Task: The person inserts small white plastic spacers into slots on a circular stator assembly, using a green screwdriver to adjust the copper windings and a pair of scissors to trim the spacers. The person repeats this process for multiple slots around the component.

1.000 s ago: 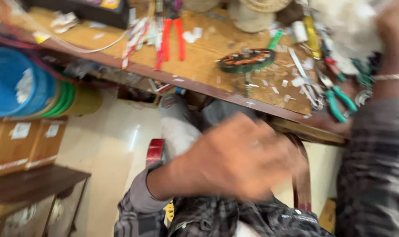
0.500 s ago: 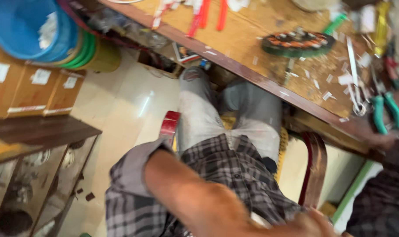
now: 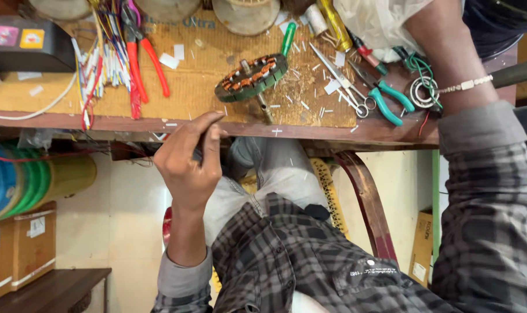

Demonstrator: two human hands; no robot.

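My left hand is raised below the front edge of the wooden workbench. Its index fingertip touches that edge and the other fingers are curled; the palm faces away, so I cannot tell whether anything is in it. Just beyond the fingers lies a round green motor stator with copper windings. My right hand reaches over the bench's right end with a bracelet on the wrist. Its fingers are hidden behind a white plastic bag.
On the bench lie scissors, teal-handled pliers, red-handled pliers, a bundle of coloured wires, a wire coil and a black box. Blue and green spools and cardboard boxes sit at lower left.
My view has swung back up to the bench. My left hand has risen from my lap to the bench's front edge. The right arm stays at the bench's right end.
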